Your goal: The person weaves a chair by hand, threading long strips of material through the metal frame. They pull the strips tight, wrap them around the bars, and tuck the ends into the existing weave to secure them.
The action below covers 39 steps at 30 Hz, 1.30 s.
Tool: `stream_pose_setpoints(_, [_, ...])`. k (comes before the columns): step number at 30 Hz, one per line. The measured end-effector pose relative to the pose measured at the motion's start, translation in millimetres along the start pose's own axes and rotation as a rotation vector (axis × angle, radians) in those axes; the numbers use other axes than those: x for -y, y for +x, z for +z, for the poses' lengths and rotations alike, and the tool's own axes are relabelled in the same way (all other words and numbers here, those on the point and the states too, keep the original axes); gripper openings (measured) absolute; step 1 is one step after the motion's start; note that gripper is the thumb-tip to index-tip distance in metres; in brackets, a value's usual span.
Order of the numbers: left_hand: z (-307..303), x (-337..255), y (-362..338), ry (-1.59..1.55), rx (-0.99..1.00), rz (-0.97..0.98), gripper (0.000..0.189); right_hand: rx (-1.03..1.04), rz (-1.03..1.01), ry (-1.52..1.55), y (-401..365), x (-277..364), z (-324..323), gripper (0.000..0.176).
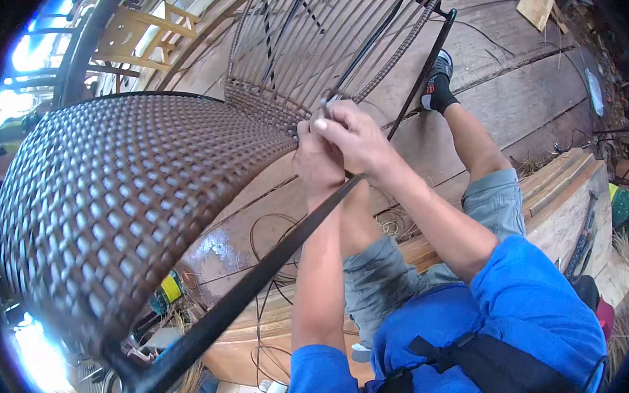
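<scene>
A chair with a glossy brown wicker back (127, 186) lies tipped over in front of me, its black metal frame (234, 295) crossing below my forearms. Its other panel (320, 45) has long parallel strands, woven tight only near the corner. At that corner my two hands meet. My left hand (316, 162) is closed against the woven edge; what its fingers grip is hidden. Over it, my right hand (358, 136) is closed in a pinch, thumb uppermost. A short curve of dark wicker strand (335, 94) shows at its fingertips.
Loose strands (259, 236) coil on the plank floor (539, 103) beneath the chair. Stacked boards (558, 181) lie beside my legs. Wood scraps (535, 3) are at the far right, and a wooden frame (132, 38) stands at the upper left.
</scene>
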<state>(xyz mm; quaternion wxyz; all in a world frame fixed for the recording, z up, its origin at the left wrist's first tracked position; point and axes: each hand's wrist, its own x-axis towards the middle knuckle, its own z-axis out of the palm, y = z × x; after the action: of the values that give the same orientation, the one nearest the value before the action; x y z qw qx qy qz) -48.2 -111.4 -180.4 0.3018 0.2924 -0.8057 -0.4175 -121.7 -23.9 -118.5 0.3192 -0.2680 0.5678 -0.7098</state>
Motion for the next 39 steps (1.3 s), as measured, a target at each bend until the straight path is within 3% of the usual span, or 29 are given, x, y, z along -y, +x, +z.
stream_pose_setpoints(2, [-7, -17, -2, 0.213, 0.008, 0.102, 0.021, -0.13, -0.197, 0.019, -20, -4, 11, 0.02])
stream_pose_setpoints(4, [-19, -49, -4, 0.54, 0.005, 0.25, 0.024, -0.031, -0.093, 0.487, -40, 7, 9, 0.022])
stream_pose_setpoints(6, [-24, -42, -9, 0.271, 0.062, 0.143, 0.015, -0.002, 0.028, 0.872, -48, 13, 0, 0.023])
stream_pose_setpoints(9, [-42, -43, -52, 0.116, -0.009, 0.034, 0.013, -0.108, 0.233, 0.916, -53, -21, -17, 0.022])
stream_pose_setpoints(11, [-40, -17, -65, -0.36, -0.117, -0.386, 0.013, -0.145, 0.344, 1.02, -46, -48, -22, 0.022])
stream_pose_setpoints(12, [-39, -1, -72, -0.595, -0.171, -0.601, 0.014, -0.131, 0.368, 1.02, -45, -61, -22, 0.022])
stream_pose_setpoints(16, [-12, 17, -50, -1.266, 0.258, -0.616, 0.02, -0.122, 0.432, 0.996, -35, -76, -18, 0.024])
stream_pose_setpoints(17, [-8, 28, -45, -1.333, 0.219, -0.719, 0.029, -0.13, 0.436, 0.986, -35, -78, -19, 0.024])
stream_pose_setpoints(21, [-3, 40, -30, -1.511, 0.375, -0.79, 0.039, -0.188, 0.433, 1.007, -34, -94, -19, 0.023])
stream_pose_setpoints(27, [-5, 31, -34, -1.538, 0.257, -0.859, 0.037, -0.195, 0.464, 0.981, -36, -98, -21, 0.02])
stream_pose_setpoints(31, [-5, 11, -33, -1.448, 0.007, -0.916, 0.032, -0.182, 0.445, 0.884, -37, -82, -13, 0.02])
stream_pose_setpoints(35, [0, 29, -31, -1.457, -0.002, -0.907, 0.03, -0.103, 0.415, 0.788, -39, -77, -17, 0.017])
stream_pose_setpoints(38, [4, 36, -31, -1.275, -0.055, -0.941, 0.018, -0.084, 0.426, 0.627, -39, -80, -17, 0.015])
stream_pose_setpoints(39, [0, 49, -33, -1.225, -0.006, -0.837, 0.015, -0.087, 0.427, 0.549, -35, -79, -16, 0.015])
